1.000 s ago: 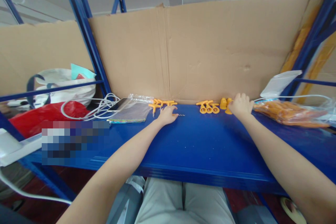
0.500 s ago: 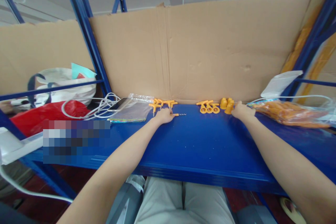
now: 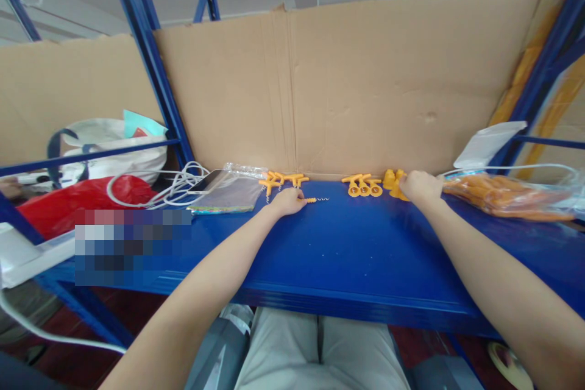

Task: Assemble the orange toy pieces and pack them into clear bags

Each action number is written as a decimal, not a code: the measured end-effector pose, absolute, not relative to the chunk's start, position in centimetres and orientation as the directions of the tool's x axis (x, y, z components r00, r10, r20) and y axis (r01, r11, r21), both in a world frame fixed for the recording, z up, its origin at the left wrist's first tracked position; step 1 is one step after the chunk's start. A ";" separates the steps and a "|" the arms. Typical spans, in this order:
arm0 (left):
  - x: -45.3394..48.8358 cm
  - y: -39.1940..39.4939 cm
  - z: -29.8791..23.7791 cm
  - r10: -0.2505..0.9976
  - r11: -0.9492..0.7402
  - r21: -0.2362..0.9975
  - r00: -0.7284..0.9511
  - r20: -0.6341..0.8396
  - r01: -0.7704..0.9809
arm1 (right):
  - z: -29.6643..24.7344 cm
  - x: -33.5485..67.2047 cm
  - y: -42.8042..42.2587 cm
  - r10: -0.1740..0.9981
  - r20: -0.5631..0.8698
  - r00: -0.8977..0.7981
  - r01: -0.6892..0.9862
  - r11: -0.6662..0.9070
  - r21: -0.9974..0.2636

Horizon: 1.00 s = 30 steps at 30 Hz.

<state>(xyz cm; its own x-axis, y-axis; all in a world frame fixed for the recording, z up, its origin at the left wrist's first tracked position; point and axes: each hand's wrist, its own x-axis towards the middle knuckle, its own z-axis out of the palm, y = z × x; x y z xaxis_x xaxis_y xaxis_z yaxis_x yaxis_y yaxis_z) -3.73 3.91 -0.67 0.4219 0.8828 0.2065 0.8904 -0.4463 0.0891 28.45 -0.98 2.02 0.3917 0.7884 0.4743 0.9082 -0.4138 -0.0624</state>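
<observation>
My left hand (image 3: 289, 201) is closed on the handle of a corkscrew (image 3: 317, 200), whose metal spiral points right. Just behind that hand lie several orange-yellow T-handled corkscrews (image 3: 292, 180), their spirals partly hidden. My right hand (image 3: 421, 186) reaches the group of yellow bell-shaped plastic pieces (image 3: 389, 179). Its curled fingers are on the nearest piece at the group's right side and cover part of it. Between the hands, several assembled yellow corkscrews with round ring ends (image 3: 364, 190) lie in a row near the cardboard.
A cardboard panel (image 3: 365, 85) closes the back of the blue table (image 3: 338, 250). At right sits a plastic bag of orange parts (image 3: 507, 195). On the left are a clear plastic bag (image 3: 228, 192), white cables (image 3: 176, 189) and a red bag (image 3: 86, 201).
My left hand has shifted slightly right with the corkscrew. My right hand has moved a little left and over the bell-shaped pieces, closing on the nearest one.
</observation>
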 end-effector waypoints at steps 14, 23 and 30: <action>-3.3 3.3 -0.5 0.856 -0.503 0.138 0.468 0.220 0.853 | 2.6 24.6 -1.6 0.903 0.408 0.135 0.982 -0.176 0.065; -3.4 3.6 -0.7 0.850 -0.512 0.142 0.476 0.226 0.847 | 2.0 23.7 -0.9 0.862 0.506 0.006 1.000 -0.004 -0.004; -3.4 3.4 -0.6 0.848 -0.516 0.135 0.483 0.218 0.846 | 1.4 23.8 -0.3 0.829 0.559 -0.029 0.994 0.083 -0.071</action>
<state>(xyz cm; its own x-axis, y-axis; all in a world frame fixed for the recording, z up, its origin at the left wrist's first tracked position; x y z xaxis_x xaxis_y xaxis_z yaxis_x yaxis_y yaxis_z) -3.38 3.44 -0.56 0.4829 0.8482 0.2176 0.8459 -0.5161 0.1347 23.80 -0.35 1.41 -0.0291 0.8286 0.5591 0.9940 0.0829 -0.0711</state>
